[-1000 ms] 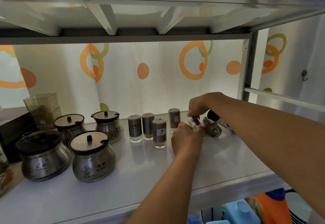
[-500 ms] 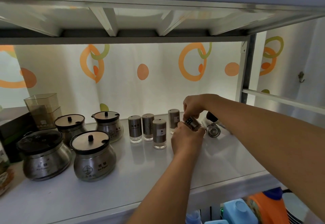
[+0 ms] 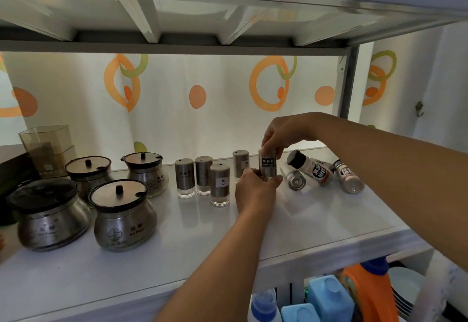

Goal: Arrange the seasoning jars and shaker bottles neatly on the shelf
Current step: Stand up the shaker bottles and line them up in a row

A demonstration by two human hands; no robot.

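A steel shaker bottle with a black label stands upright between both hands. My right hand grips its top and my left hand holds its base, just above the white shelf. Several matching shakers stand to its left: two side by side, one in front, one behind. To the right, a steel shaker, a black-capped spice bottle and another spice bottle lie on their sides.
Several round steel seasoning jars with lids stand at the left, the nearest by the front. A clear square container stands behind them. Cleaning bottles sit on the level below. The upper shelf hangs low overhead.
The shaker that lay tilted in my hands is now upright. Both hands lifted it and moved slightly left, away from the fallen bottles.
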